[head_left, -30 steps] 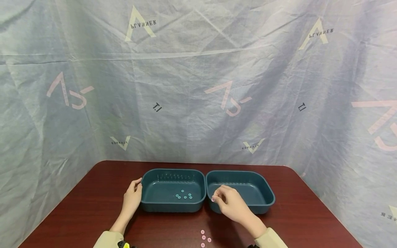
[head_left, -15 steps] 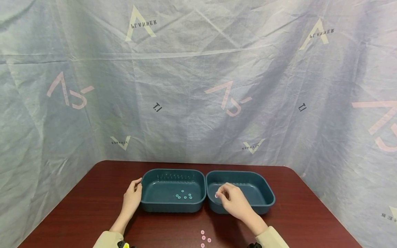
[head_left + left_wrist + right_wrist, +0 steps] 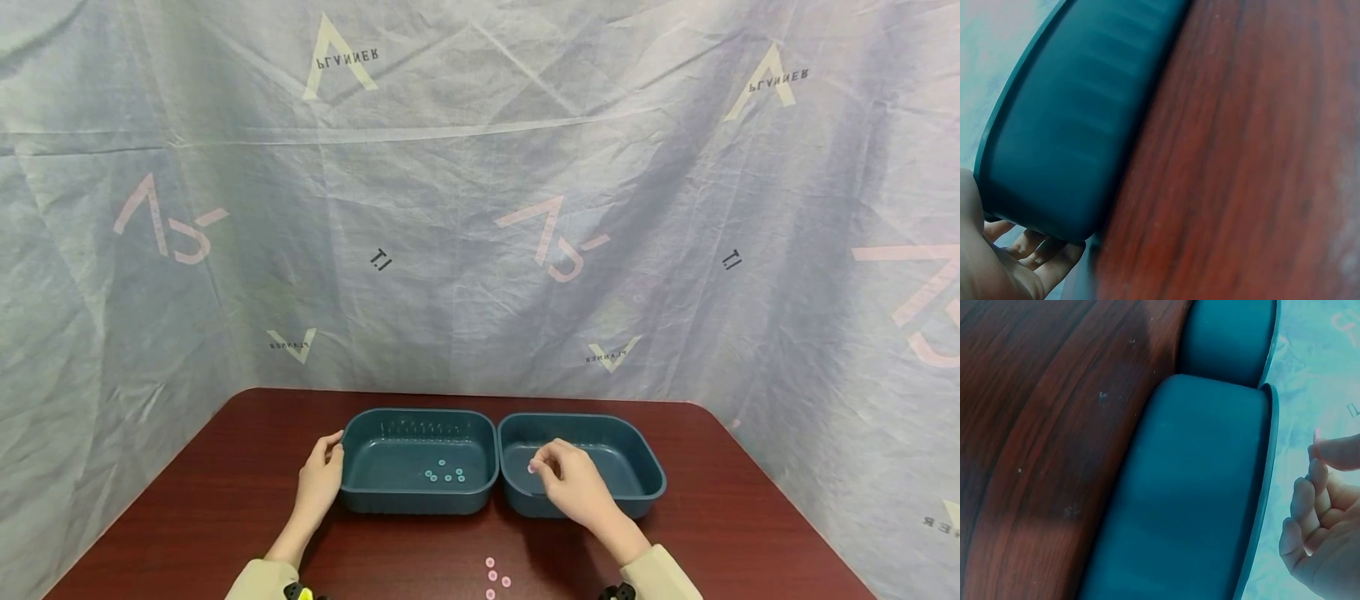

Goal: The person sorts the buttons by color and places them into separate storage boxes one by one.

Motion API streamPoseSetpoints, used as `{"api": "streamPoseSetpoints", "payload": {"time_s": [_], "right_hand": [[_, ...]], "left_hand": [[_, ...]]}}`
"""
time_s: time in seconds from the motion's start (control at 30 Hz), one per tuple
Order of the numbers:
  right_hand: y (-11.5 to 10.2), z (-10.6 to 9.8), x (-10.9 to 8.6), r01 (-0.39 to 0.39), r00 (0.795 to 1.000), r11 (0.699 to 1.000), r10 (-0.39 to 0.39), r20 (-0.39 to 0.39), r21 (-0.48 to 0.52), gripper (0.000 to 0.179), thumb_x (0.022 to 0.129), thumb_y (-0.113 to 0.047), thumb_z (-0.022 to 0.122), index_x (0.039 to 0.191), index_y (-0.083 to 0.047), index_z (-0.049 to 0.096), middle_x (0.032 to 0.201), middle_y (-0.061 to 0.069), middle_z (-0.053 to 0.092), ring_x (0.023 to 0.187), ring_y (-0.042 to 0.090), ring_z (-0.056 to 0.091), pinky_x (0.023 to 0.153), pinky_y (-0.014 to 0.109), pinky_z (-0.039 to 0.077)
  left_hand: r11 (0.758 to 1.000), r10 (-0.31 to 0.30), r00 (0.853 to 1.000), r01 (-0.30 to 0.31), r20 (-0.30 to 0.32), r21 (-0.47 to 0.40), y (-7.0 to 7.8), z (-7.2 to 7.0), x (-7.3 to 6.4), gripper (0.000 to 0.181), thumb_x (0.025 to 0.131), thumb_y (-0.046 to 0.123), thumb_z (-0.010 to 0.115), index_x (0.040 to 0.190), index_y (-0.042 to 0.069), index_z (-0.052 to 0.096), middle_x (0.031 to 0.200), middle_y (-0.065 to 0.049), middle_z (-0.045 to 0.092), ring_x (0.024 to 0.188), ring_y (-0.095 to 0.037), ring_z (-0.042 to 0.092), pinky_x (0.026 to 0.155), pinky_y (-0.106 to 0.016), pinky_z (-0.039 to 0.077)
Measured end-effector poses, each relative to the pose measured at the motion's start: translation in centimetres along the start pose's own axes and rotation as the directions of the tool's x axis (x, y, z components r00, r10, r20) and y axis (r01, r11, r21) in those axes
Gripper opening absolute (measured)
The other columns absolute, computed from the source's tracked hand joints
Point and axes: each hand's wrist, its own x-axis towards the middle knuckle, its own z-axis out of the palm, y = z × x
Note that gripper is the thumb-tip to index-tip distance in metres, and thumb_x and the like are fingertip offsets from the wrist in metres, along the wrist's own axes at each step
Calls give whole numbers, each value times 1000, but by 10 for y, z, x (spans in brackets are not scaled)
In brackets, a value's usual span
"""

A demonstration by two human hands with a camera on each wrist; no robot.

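Observation:
A small pink button (image 3: 532,467) is pinched between the thumb and forefinger of my right hand (image 3: 573,483). That hand is over the right teal bin (image 3: 581,420), and its other fingers are bent, as the right wrist view shows. My left hand (image 3: 320,477) rests against the left end of the left teal bin (image 3: 420,502). In the left wrist view, its fingers (image 3: 1060,265) touch the outer wall near the corner. Several small blue buttons (image 3: 447,477) lie on the floor of the left bin. Several more pink buttons (image 3: 492,575) lie on the table near its front edge.
The two bins stand side by side on a dark red wooden table (image 3: 187,508), their ends meeting. Behind the table and along its sides hangs a pale grey printed cloth (image 3: 450,208).
My right hand has moved slightly right and away from me, farther over the right bin, still pinching the pink button. My left hand and both bins keep their places.

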Motion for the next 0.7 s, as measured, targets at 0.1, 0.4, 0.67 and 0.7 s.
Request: {"api": "streamPoseSetpoints", "payload": {"time_s": [0.1, 0.4, 0.67, 0.7], "right_hand": [[3, 0, 1, -10, 1000, 1000, 10, -8, -7, 15, 85, -8, 67, 74, -17, 61, 68, -9, 49, 56, 2, 42, 55, 20, 38], [10, 1, 2, -34, 999, 999, 33, -34, -23, 16, 85, -8, 68, 73, -17, 60, 68, -9, 49, 56, 2, 41, 54, 21, 38], [16, 0, 1, -39, 998, 999, 38, -43, -36, 15, 86, -10, 67, 73, -16, 61, 67, -9, 48, 53, 2, 41, 53, 21, 37], [17, 0, 1, -41, 998, 999, 40, -43, -33, 15, 86, -10, 67, 73, -16, 61, 67, -9, 48, 53, 2, 41, 53, 21, 37]], "left_hand": [[1000, 0, 1000, 0, 5, -1, 0, 0, 0, 46, 103, 28, 28, 142, 6, 35, 138, -29, 42, 123, -43, 42, 94, -57, 38], [1000, -5, 1000, 5, 3, 1, 1, 1, 1, 46, 103, 28, 28, 142, 5, 36, 138, -29, 41, 124, -43, 42, 95, -57, 38], [1000, -3, 1000, 3, -9, 11, 0, 0, 1, 44, 103, 25, 30, 141, 6, 37, 136, -28, 44, 122, -42, 44, 94, -56, 38], [1000, -3, 1000, 3, -9, 12, 0, 1, 1, 44, 103, 25, 30, 141, 6, 37, 136, -28, 44, 122, -42, 44, 94, -56, 38]]}}
